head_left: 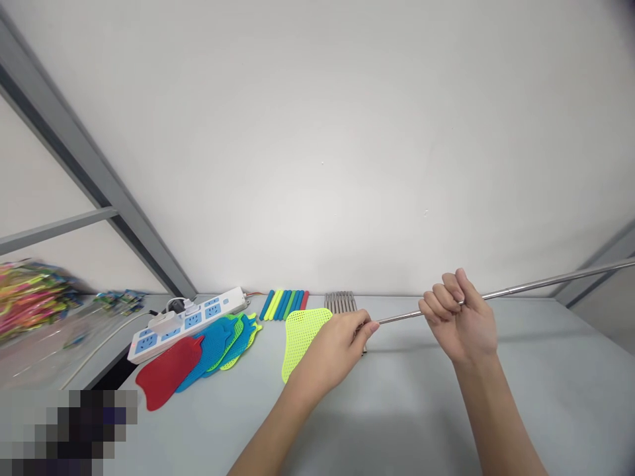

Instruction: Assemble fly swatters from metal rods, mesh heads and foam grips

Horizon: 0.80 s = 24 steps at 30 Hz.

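A yellow perforated fly swatter head (pixel 303 337) shows just left of my left hand (pixel 337 344). That hand pinches the thin end of a metal telescopic rod (pixel 401 317), by the head's narrow side; the joint itself is hidden under my fingers. My right hand (pixel 459 314) is wrapped around the rod farther along, where it gets thicker. From there the extended rod runs up and out of view at the right edge. Behind my left hand, several short metal rods (pixel 341 302) lie side by side on the grey table (pixel 397 410).
Several coloured tubes (pixel 284 304) lie in a row near the wall. To the left, red, blue, green and yellow swatter heads (pixel 169 373) overlap beside a white power strip (pixel 193 324) with plugs in it. Bagged colourful items (pixel 34 297) are at far left.
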Tool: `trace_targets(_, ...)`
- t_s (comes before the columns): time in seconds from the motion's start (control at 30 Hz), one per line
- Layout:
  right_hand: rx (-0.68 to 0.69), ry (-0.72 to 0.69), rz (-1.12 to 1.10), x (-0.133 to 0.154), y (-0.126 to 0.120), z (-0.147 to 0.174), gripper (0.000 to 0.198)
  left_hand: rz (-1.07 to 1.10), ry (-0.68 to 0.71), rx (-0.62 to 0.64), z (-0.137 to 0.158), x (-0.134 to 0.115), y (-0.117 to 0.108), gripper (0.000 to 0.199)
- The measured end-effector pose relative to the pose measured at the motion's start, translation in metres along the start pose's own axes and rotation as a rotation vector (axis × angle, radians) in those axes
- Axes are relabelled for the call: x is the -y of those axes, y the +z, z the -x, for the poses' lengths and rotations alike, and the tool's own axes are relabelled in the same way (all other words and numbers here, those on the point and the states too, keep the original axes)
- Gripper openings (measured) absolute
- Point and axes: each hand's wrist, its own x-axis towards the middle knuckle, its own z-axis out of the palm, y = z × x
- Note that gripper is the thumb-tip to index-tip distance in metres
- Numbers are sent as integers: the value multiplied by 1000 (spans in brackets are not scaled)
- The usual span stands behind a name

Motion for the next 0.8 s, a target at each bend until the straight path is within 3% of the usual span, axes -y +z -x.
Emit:
trace_targets(0.3, -20, -1, -40, 5, -6, -1, 32, -10, 104, 12, -1, -3, 1, 32)
trace_targets(0.8, -32, -36, -60, 3, -7, -1, 33, -61, 68, -3, 2, -9, 4, 31)
